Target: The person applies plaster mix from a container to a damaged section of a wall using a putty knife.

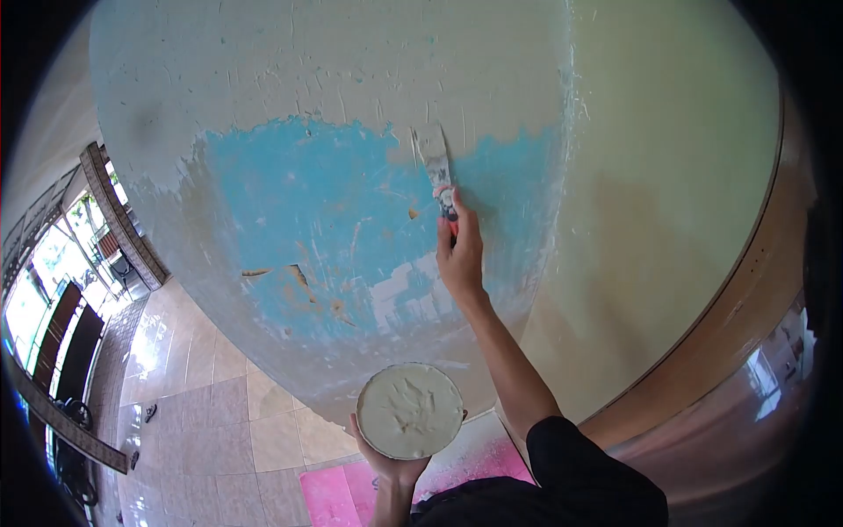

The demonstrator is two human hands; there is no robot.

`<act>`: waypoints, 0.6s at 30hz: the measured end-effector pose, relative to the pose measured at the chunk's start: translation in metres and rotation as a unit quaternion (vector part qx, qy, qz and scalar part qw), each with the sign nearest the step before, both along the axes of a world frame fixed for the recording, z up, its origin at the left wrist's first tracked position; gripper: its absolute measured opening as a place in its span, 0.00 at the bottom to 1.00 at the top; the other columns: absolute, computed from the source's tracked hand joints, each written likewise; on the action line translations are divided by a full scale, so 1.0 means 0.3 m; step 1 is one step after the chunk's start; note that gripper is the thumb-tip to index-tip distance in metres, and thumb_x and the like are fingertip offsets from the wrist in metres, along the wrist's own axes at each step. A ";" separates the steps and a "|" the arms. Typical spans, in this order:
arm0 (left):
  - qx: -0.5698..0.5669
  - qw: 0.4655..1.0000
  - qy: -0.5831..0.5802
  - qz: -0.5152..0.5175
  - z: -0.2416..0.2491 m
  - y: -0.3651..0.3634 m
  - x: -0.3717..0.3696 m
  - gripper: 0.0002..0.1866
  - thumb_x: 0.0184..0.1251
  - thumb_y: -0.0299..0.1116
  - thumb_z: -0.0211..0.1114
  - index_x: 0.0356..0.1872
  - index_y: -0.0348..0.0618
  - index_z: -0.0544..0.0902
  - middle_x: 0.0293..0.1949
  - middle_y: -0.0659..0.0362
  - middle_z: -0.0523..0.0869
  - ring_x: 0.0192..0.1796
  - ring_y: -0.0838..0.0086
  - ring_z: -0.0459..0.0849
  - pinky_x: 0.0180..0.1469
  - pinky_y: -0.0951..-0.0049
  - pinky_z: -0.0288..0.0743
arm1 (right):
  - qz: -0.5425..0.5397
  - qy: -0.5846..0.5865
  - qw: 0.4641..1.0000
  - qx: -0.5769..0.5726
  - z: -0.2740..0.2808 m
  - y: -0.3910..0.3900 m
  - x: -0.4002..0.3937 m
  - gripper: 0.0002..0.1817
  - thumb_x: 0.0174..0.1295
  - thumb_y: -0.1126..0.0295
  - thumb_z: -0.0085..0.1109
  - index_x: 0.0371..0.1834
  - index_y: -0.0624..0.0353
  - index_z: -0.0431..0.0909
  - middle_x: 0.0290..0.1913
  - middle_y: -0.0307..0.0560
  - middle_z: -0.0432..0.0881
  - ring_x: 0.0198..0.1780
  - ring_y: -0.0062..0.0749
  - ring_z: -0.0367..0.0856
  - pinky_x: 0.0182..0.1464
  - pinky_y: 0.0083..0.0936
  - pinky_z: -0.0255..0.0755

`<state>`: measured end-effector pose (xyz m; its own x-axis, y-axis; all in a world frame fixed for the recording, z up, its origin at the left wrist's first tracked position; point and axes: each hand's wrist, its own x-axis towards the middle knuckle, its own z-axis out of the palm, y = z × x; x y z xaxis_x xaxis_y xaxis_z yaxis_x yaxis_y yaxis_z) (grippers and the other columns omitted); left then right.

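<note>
One scraper point(437, 158) pointed up, its blade at the top edge of the blue patch point(299, 193), its handle closed inside the right hand point(463, 250); below the patch, the left hand point(393, 467) held a tub of paste point(408, 413).

The single view comes from the person's head, facing forward and down at the wall point(351, 61), close enough for an arm to reach it. Its round, wide-angle field puts the blue paint patch point(299, 193) near the middle, the tiled floor point(198, 395) below and left of that patch, and the black sleeve point(597, 474), nearer the lens, below and right.
</note>
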<state>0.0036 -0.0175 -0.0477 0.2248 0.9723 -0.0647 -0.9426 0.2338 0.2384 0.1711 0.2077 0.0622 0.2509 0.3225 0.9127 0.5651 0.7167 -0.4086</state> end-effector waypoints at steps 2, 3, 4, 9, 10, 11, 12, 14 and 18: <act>-0.002 1.000 -0.002 0.002 0.000 0.005 -0.002 0.43 0.62 0.71 0.48 0.73 0.56 0.63 0.72 0.57 0.64 0.72 0.54 0.62 0.72 0.38 0.52 | -0.002 0.009 1.000 -0.030 -0.065 0.006 -0.015 0.24 0.70 0.75 0.54 0.69 0.63 0.65 0.44 0.52 0.73 0.39 0.36 0.74 0.44 0.27 0.71; 0.003 1.000 -0.008 0.000 0.010 0.005 0.000 0.43 0.62 0.71 0.48 0.73 0.55 0.64 0.72 0.57 0.64 0.72 0.54 0.62 0.72 0.38 0.52 | -0.035 -0.009 0.999 0.014 -0.115 0.023 -0.014 0.24 0.70 0.75 0.54 0.69 0.64 0.65 0.45 0.53 0.74 0.40 0.35 0.74 0.45 0.27 0.71; 0.004 1.000 -0.014 -0.002 0.013 0.000 0.002 0.43 0.62 0.71 0.48 0.72 0.55 0.64 0.71 0.57 0.64 0.72 0.54 0.62 0.72 0.38 0.52 | -0.033 -0.011 0.999 0.016 -0.155 0.020 -0.012 0.24 0.70 0.75 0.54 0.69 0.64 0.65 0.45 0.53 0.74 0.40 0.35 0.74 0.45 0.27 0.71; -0.006 1.000 -0.010 0.012 0.014 0.004 -0.006 0.43 0.62 0.71 0.48 0.72 0.55 0.64 0.71 0.57 0.64 0.72 0.54 0.62 0.72 0.38 0.52 | 0.007 0.019 1.000 -0.018 -0.154 -0.012 0.004 0.26 0.69 0.76 0.53 0.70 0.64 0.63 0.43 0.52 0.72 0.39 0.36 0.73 0.42 0.29 0.71; 0.001 1.000 -0.016 0.008 0.026 0.002 -0.003 0.43 0.61 0.71 0.48 0.72 0.55 0.64 0.71 0.57 0.64 0.72 0.54 0.62 0.72 0.38 0.52 | -0.005 0.023 1.000 0.000 -0.103 -0.016 0.007 0.25 0.70 0.76 0.52 0.70 0.65 0.64 0.45 0.51 0.74 0.39 0.33 0.73 0.42 0.26 0.71; -0.001 1.000 -0.015 0.007 0.026 0.002 -0.002 0.43 0.61 0.71 0.48 0.72 0.55 0.64 0.71 0.57 0.64 0.72 0.54 0.62 0.72 0.38 0.52 | -0.006 0.010 1.000 0.012 -0.044 -0.009 0.008 0.25 0.70 0.75 0.52 0.70 0.65 0.63 0.44 0.52 0.73 0.38 0.33 0.73 0.42 0.27 0.70; 0.001 1.000 -0.009 0.006 0.026 0.002 -0.003 0.43 0.61 0.71 0.48 0.72 0.55 0.64 0.71 0.57 0.64 0.72 0.54 0.62 0.72 0.39 0.52 | -0.007 0.011 1.000 0.009 -0.002 -0.006 0.003 0.25 0.70 0.75 0.52 0.70 0.65 0.63 0.44 0.52 0.73 0.38 0.33 0.73 0.42 0.27 0.70; 0.004 1.000 -0.001 0.003 0.020 0.002 -0.007 0.43 0.61 0.72 0.48 0.72 0.55 0.64 0.71 0.57 0.64 0.72 0.54 0.62 0.72 0.39 0.52 | -0.005 -0.018 1.000 0.003 0.048 -0.001 -0.014 0.28 0.69 0.76 0.54 0.73 0.62 0.60 0.42 0.53 0.71 0.39 0.37 0.74 0.42 0.30 0.71; -0.005 1.000 -0.010 0.011 -0.004 0.017 -0.013 0.44 0.61 0.71 0.49 0.72 0.56 0.63 0.72 0.56 0.63 0.72 0.53 0.61 0.72 0.38 0.52 | -0.030 -0.033 0.999 -0.002 -0.087 0.016 -0.025 0.28 0.70 0.75 0.54 0.72 0.63 0.60 0.44 0.56 0.72 0.42 0.42 0.75 0.44 0.33 0.72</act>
<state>-0.0005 -0.0124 -0.0488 0.2043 0.9764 -0.0705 -0.9521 0.2149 0.2177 0.1637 0.2127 0.0362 0.2091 0.3129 0.9265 0.6336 0.6783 -0.3721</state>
